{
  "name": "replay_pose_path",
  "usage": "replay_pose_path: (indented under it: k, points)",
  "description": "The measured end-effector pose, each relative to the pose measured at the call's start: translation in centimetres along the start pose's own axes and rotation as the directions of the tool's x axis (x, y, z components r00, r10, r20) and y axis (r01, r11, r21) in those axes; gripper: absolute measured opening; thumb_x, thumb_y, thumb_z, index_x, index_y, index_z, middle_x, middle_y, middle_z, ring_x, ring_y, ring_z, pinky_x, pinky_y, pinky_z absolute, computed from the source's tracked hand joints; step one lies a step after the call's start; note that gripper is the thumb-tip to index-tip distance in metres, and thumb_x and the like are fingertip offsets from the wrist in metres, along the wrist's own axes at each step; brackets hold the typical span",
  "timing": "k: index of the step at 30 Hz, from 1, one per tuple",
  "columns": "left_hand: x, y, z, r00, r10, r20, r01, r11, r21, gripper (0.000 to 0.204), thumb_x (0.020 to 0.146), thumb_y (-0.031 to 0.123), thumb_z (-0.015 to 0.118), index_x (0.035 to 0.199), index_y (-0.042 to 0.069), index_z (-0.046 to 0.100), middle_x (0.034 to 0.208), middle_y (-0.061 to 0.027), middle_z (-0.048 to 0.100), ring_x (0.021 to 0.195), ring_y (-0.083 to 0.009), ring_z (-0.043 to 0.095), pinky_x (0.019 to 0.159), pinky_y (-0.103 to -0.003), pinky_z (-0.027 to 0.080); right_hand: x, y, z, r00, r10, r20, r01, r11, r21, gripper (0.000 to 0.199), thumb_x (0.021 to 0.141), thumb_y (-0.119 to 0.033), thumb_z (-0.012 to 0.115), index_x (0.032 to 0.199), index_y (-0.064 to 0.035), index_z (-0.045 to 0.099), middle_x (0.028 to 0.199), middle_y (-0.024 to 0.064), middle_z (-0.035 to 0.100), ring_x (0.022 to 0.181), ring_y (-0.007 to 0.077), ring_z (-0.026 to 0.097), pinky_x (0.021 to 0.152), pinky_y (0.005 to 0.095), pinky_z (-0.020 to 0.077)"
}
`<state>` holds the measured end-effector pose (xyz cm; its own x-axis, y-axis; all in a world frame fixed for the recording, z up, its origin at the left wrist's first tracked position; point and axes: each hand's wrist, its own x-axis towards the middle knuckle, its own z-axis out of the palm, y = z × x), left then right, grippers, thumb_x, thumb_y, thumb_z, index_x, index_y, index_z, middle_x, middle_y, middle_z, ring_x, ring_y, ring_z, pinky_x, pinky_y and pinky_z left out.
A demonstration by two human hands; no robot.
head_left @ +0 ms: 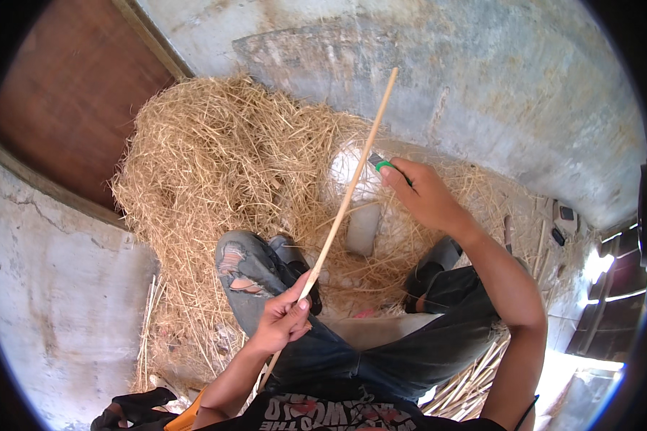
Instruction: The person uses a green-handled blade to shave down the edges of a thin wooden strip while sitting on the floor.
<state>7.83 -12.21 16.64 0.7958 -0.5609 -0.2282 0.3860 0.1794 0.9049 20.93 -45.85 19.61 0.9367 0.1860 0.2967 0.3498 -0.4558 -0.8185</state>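
A long, slim, pale wooden stick (351,192) slants up and to the right in front of me. My left hand (283,320) is wrapped round its lower part, above my bent knee. In my right hand (425,192), a green utility knife (383,165) has its blade out, pointing at the stick's upper half. The blade's tip is beside the stick; whether it touches, I cannot tell.
A big heap of straw (208,144) covers the floor ahead and to the left, against a grey wall (482,93). A bundle of thin sticks (474,373) lies by my right leg. A greyish block (364,228) stands between my feet. Small black objects (558,235) lie far right.
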Motion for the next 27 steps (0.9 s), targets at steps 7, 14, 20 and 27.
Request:
replay_pose_path:
  k: [7,14,20,27]
  points:
    - [1.3,-0.4,1.0,1.0,0.001,0.008,-0.001,1.0,0.007,0.058,0.109,0.019,0.049,0.162,0.012,0.026,0.056,0.0066,0.024,0.047,-0.0055,0.017,0.043,-0.024,0.022,-0.5,-0.9,0.0,0.994,0.105,0.032,-0.099,0.985,-0.143,0.047,0.106,-0.039,0.052,0.087,0.0022,0.063,0.063,0.0201,0.053,0.055,0.0329,0.049,0.058,0.0451,0.042]
    - [1.5,-0.8,0.9,1.0,-0.025,-0.009,0.025,1.0,-0.003,0.057,0.109,0.015,0.049,0.162,0.016,0.028,0.059,0.0064,0.025,0.049,-0.0055,0.019,0.044,-0.025,0.025,-1.9,-1.3,2.5,0.993,0.048,0.108,-0.034,0.992,-0.125,0.048,0.106,-0.04,0.052,0.087,0.0017,0.065,0.065,0.0214,0.057,0.055,0.035,0.051,0.06,0.0457,0.0451]
    - [1.5,-0.4,1.1,1.0,-0.006,-0.002,0.006,1.0,-0.009,0.056,0.109,0.014,0.048,0.162,0.018,0.029,0.06,0.0066,0.026,0.049,-0.0052,0.02,0.044,-0.024,0.025,-1.6,-1.8,1.5,0.981,0.159,0.109,-0.149,0.985,-0.089,0.047,0.106,-0.04,0.053,0.085,0.0006,0.066,0.064,0.0218,0.056,0.054,0.0347,0.051,0.06,0.0465,0.0453]
    - [1.7,-0.9,1.2,1.0,0.02,-0.017,-0.02,0.999,-0.026,0.058,0.109,0.02,0.048,0.162,0.014,0.026,0.055,0.0074,0.021,0.043,-0.0046,0.016,0.039,-0.024,0.02,-3.4,-2.4,4.5,0.984,0.052,0.168,-0.05,0.999,-0.013,0.047,0.106,-0.04,0.053,0.089,0.0025,0.065,0.06,0.0178,0.049,0.052,0.0268,0.045,0.055,0.0426,0.0407]
